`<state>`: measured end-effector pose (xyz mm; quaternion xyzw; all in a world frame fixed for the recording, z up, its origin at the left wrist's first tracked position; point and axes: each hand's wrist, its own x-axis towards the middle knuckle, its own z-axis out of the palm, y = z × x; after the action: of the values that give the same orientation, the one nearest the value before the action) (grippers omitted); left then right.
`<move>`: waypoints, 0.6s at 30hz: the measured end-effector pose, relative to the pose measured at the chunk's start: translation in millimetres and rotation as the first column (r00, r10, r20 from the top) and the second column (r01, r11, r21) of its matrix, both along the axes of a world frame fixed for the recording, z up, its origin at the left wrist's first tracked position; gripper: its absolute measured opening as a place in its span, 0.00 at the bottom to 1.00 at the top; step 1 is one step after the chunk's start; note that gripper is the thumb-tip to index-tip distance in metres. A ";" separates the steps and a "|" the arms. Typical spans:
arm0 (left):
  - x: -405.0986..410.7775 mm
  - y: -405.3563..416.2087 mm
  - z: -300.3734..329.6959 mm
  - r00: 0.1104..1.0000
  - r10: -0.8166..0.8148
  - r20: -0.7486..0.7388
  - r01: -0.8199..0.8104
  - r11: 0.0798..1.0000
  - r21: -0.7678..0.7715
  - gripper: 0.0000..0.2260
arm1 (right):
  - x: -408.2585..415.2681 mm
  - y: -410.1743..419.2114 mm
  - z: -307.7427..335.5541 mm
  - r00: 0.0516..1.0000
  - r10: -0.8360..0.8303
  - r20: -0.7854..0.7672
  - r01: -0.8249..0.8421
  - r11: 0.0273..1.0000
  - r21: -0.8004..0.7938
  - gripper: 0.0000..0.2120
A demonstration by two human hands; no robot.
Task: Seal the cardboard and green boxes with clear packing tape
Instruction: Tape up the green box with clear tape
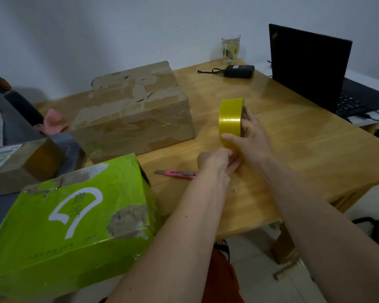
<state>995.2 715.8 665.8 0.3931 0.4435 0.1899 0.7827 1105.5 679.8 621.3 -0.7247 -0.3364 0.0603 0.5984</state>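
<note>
Glossy tape roll (230,119); wood table (293,136), smooth.

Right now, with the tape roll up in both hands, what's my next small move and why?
Probably draw the left hand away from the tape roll to pull out a strip. The right hand holds the roll upright above the table, the left pinches at its lower edge, and no strip reaches the cardboard box yet.

A wooden table (293,149) holds a worn cardboard box (136,110), a pink box cutter (176,173), a black power adapter (239,71), a glass cup (230,49) and an open laptop (315,75); a green box (64,219) apparently overhangs its near corner.
</note>
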 end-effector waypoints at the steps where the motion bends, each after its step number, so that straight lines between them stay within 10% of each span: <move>1: -0.4 0.5 3.1 1.000 -0.023 -0.003 0.023 1.000 -0.013 0.09 | 3.3 -1.5 -1.8 0.999 0.015 0.031 -0.014 0.999 -0.037 0.16; 11: -18.1 -19.7 32.4 0.981 0.065 0.182 -0.026 0.977 -0.212 0.07 | -7.4 -15.0 4.0 0.980 -0.121 0.157 0.183 0.860 -0.476 0.13; 18: -63.6 -41.8 59.9 0.989 -0.011 0.145 0.002 0.998 0.058 0.03 | -38.3 -27.1 14.6 0.972 -0.211 0.099 0.232 0.825 -0.515 0.27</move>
<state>931.6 674.0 725.7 0.4023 0.3782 0.2283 0.8019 1067.2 652.7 635.9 -0.8950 -0.2322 0.0661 0.3750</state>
